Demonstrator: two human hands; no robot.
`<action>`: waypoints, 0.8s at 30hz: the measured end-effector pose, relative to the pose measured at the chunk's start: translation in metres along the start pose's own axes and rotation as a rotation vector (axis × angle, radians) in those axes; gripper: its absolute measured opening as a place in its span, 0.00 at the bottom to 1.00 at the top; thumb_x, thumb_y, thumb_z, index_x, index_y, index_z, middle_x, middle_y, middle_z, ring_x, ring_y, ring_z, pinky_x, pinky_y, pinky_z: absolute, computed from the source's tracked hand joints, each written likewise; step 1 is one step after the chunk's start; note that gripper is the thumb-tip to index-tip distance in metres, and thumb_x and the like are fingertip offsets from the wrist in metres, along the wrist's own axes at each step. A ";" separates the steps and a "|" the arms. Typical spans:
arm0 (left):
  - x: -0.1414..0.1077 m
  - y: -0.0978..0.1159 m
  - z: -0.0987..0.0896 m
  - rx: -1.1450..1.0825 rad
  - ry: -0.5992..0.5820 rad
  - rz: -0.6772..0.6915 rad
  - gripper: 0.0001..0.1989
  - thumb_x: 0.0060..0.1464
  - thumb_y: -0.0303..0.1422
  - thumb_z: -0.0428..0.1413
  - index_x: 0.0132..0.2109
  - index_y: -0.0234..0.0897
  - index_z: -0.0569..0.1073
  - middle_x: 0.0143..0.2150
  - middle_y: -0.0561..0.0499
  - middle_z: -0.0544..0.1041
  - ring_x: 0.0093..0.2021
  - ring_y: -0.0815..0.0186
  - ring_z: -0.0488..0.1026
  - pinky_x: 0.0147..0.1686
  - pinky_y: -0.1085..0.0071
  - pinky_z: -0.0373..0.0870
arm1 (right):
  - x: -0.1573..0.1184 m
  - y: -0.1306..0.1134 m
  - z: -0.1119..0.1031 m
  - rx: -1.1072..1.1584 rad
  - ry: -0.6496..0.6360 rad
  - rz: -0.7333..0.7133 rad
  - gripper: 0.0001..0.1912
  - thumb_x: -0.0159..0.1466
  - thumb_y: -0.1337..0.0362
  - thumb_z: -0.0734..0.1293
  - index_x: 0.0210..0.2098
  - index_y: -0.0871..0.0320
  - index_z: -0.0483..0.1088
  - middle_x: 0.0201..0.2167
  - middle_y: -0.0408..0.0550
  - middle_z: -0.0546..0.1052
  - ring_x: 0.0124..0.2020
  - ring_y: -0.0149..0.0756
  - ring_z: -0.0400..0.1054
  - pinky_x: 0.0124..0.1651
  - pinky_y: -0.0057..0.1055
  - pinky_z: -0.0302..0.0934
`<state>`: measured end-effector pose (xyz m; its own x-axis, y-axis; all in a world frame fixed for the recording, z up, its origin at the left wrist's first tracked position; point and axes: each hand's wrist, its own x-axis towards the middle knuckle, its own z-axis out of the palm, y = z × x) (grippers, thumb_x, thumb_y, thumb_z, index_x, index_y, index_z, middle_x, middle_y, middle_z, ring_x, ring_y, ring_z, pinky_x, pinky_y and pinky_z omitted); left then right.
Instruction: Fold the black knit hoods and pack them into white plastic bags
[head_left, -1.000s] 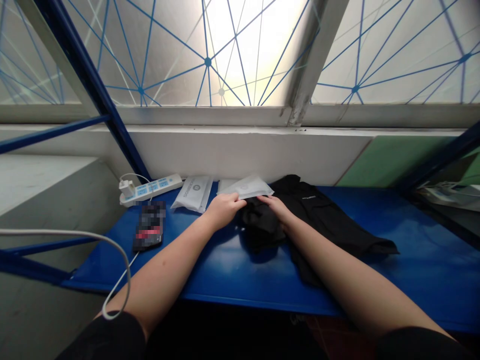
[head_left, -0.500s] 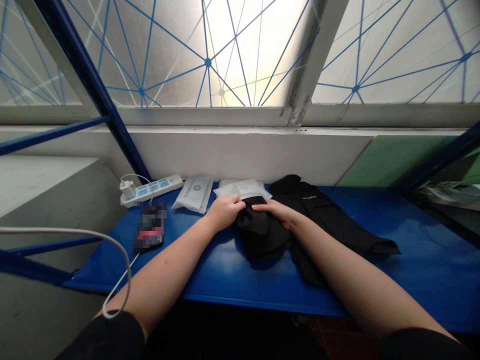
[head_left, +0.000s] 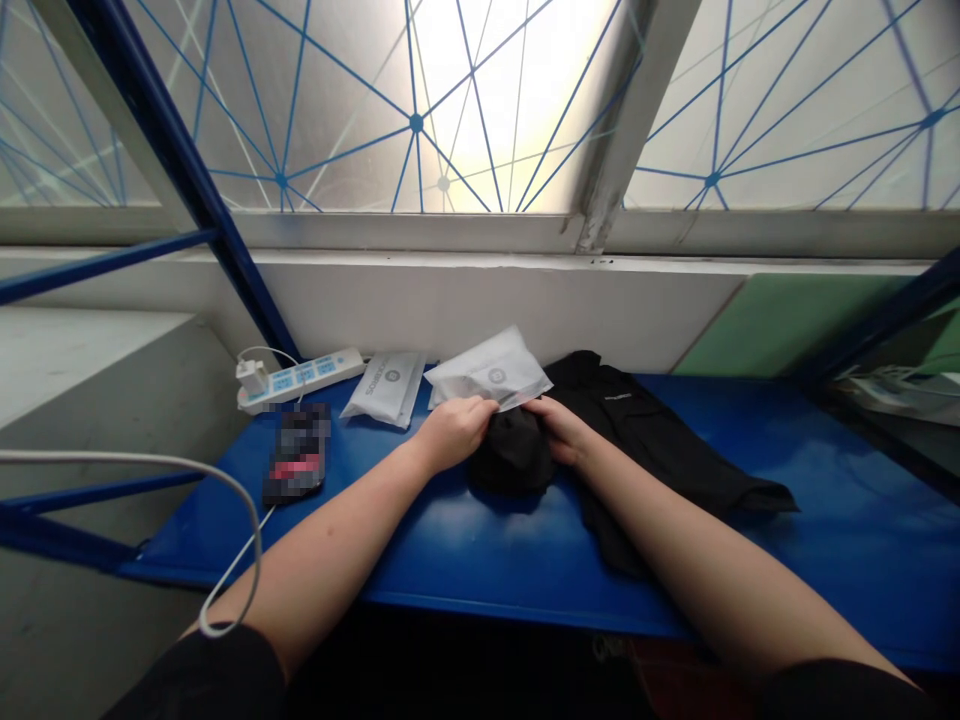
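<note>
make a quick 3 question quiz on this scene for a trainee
1. What do the left hand and right hand hold by its lower edge?
2. True or false: the black fabric bundle lies on the blue table.
3. Which lies closer to the power strip, the flat white pouch or the black garment?

Key: 1. white plastic pouch; 2. true; 3. flat white pouch
</note>
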<state>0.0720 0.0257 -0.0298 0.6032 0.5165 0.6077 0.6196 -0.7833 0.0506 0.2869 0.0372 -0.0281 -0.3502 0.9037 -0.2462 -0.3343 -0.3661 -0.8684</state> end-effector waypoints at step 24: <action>-0.001 0.015 0.007 -0.240 0.181 -0.051 0.14 0.63 0.26 0.49 0.53 0.34 0.73 0.39 0.46 0.80 0.38 0.63 0.79 0.42 0.67 0.77 | 0.010 0.010 0.006 0.000 0.185 -0.265 0.11 0.47 0.74 0.72 0.31 0.59 0.75 0.29 0.44 0.81 0.29 0.35 0.74 0.39 0.29 0.68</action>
<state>0.0841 0.0159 -0.0348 0.4616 0.5042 0.7299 0.4978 -0.8283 0.2573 0.2749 0.0417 -0.0366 -0.0858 0.9926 -0.0860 -0.3924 -0.1130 -0.9128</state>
